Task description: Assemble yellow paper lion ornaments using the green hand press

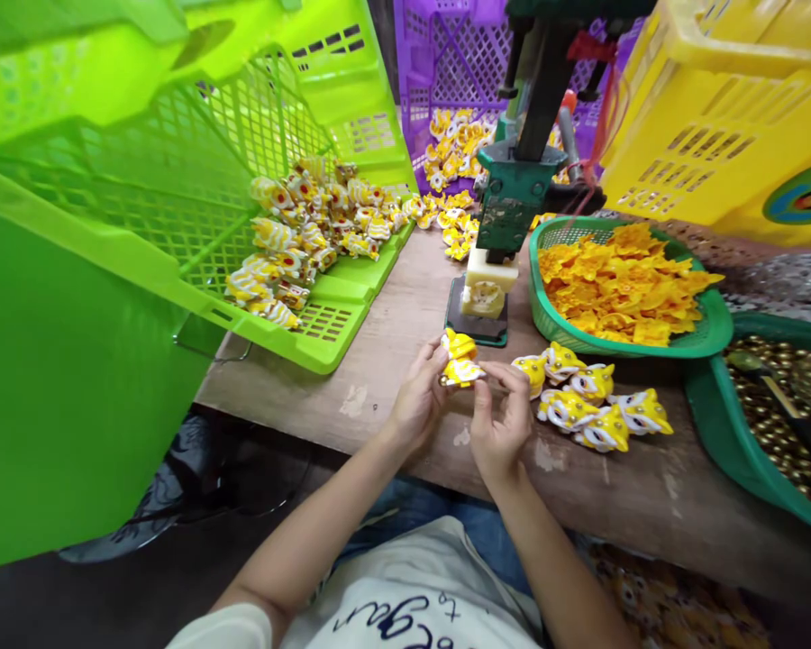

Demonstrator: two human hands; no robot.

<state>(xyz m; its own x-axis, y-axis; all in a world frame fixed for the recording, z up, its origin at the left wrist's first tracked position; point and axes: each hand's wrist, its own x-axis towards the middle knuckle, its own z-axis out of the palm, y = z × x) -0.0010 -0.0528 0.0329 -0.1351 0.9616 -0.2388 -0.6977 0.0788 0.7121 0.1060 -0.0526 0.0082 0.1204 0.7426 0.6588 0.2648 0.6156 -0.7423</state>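
Observation:
My left hand [419, 397] and my right hand [500, 419] meet over the wooden table's front edge, both pinched on one small yellow and white toy head [460, 359]. The left fingers grip its left side, the right fingertips its right side. Just behind it stands a green hand press [517, 194] with a cream block [487, 284] on a dark base plate. To the right of my hands, several more yellow and white toy heads [591, 401] lie in a loose row on the table.
A tilted lime green crate [195, 270] on the left holds several toy heads. A green basket [706, 333] of orange-yellow pieces sits right of the press. A dark green tray [723, 433] with small brass parts lies far right. Purple [446, 72] and yellow [730, 108] crates stand behind.

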